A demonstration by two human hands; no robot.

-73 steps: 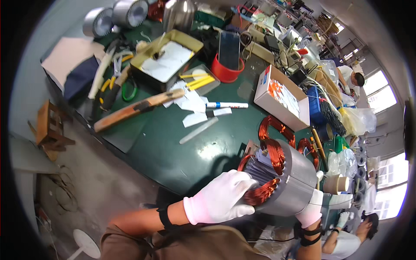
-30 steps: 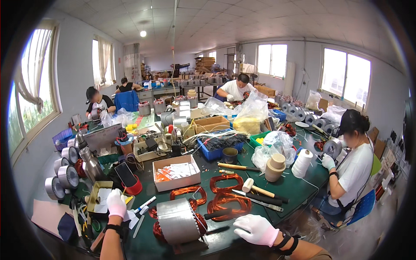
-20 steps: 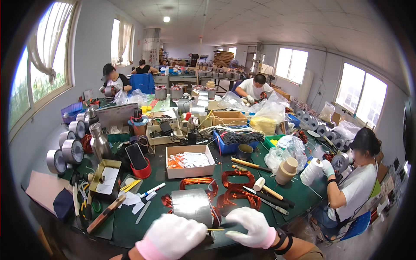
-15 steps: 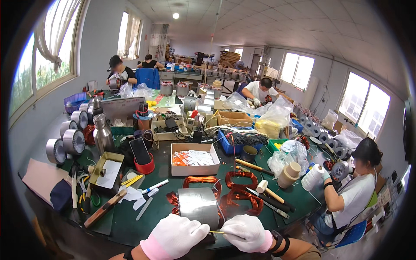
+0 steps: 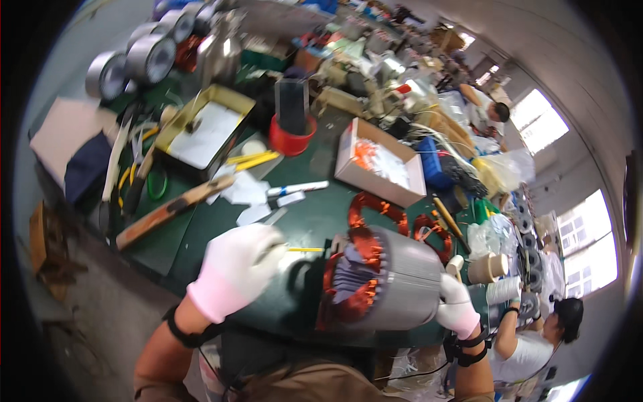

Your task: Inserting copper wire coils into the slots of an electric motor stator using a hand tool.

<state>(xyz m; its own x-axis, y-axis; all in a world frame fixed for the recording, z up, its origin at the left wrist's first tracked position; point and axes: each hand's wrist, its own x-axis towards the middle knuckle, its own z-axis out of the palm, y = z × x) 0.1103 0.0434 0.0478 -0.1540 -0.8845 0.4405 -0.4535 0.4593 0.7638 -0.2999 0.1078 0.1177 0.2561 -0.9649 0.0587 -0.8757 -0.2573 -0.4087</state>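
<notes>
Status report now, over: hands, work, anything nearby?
Left white-gloved hand: holding thin yellow stick. Right white-gloved hand: against grey metal cylinder with copper windings. Orange copper coil loop close beyond cylinder.

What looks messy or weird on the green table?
The white paper scraps look messy: they lie scattered and overlapping near the wooden stick and marker, not in a neat pile. I see no obvious damage on the grey metal cylinder.
</notes>
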